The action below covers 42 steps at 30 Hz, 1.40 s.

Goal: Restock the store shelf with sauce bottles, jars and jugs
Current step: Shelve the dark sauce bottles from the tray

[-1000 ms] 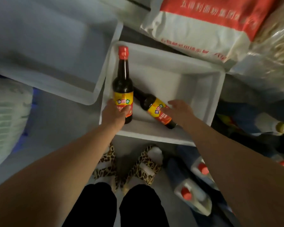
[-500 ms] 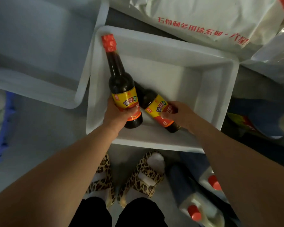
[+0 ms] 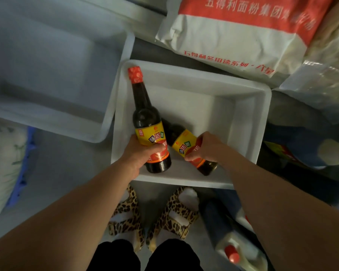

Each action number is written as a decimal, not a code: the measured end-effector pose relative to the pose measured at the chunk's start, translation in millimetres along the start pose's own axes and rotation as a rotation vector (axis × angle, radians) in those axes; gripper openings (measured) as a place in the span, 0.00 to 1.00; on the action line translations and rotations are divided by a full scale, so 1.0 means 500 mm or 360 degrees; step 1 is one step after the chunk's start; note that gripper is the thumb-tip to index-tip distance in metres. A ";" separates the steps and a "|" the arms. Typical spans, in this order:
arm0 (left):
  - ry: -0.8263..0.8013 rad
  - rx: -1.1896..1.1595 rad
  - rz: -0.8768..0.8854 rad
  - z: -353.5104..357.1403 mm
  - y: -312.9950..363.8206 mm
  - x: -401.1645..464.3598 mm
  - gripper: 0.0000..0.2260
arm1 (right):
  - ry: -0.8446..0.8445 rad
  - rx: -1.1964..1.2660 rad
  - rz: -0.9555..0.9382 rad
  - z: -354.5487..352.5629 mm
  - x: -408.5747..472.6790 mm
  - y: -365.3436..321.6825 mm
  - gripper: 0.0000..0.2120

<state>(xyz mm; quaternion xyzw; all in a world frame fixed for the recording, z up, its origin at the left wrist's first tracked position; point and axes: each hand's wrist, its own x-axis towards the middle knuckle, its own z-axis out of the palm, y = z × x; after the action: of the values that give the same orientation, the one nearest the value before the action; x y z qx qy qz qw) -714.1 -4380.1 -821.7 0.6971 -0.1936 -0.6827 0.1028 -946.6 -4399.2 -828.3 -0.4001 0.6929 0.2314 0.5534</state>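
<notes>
Since a second ago, both hands are closing round the dark sauce bottles inside the white bin (image 3: 262, 122). Left hand (image 3: 139, 153) is gripping the red-capped bottle (image 3: 147, 122) near the bin's left wall, while right hand (image 3: 207, 147) is clasping the lying bottle (image 3: 186, 143) just beside it.

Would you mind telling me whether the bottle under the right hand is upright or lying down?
Lying down: the second bottle slants across the white tub, gripped by the right hand.
</notes>
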 end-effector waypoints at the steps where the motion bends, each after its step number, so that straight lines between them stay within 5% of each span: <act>1: -0.0024 -0.0017 -0.0034 -0.004 0.006 -0.024 0.28 | -0.0048 0.0037 0.0013 -0.002 -0.021 -0.005 0.36; 12: -0.0306 -0.0225 -0.0294 -0.044 0.172 -0.380 0.21 | -0.0061 0.1022 0.0153 -0.066 -0.414 -0.020 0.17; 21: -0.0475 -0.0201 -0.0182 -0.104 0.349 -0.729 0.41 | 0.0066 0.1604 0.0040 -0.149 -0.824 -0.089 0.26; 26: -0.0608 -0.0068 0.0108 -0.143 0.462 -0.945 0.34 | 0.0208 0.1714 -0.0267 -0.197 -1.055 -0.135 0.46; 29: -0.0670 0.0016 0.0352 -0.156 0.537 -1.071 0.24 | 0.0323 0.1777 -0.0490 -0.230 -1.205 -0.163 0.38; 33: -0.0807 0.0094 0.0681 -0.152 0.640 -1.189 0.34 | 0.0466 0.1843 -0.0878 -0.275 -1.369 -0.184 0.23; 42: -0.0963 0.0235 0.1347 -0.042 0.869 -1.434 0.36 | 0.0905 0.1922 -0.1542 -0.438 -1.609 -0.133 0.25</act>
<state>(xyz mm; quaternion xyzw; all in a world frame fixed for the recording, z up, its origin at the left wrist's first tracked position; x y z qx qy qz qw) -744.6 -4481.2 10.5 0.3350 -0.5268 -0.7367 0.2597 -965.9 -4364.4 7.0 -0.3315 0.5622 -0.5556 0.5151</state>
